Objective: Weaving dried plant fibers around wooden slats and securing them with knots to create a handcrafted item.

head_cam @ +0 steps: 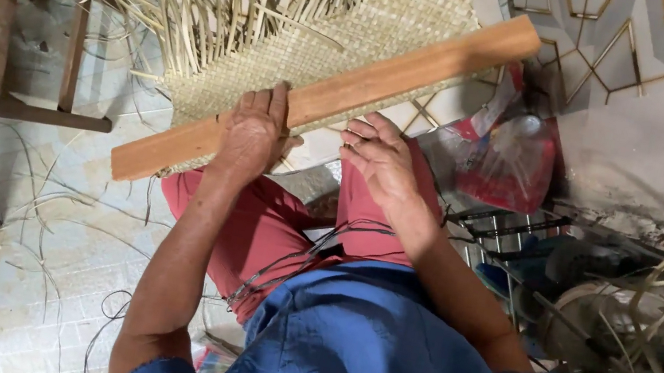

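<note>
Wooden plank [329, 96] across woven mat [327, 55] (loose strands far); left hand [251, 133] clamped on plank, right hand [381, 163] open, fingers near edge.

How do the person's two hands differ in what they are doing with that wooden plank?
The left hand lies palm down, gripping the wooden plank; the right hand is open, fingers spread, just below the plank, holding nothing. Both hover over the woven mat.
</note>
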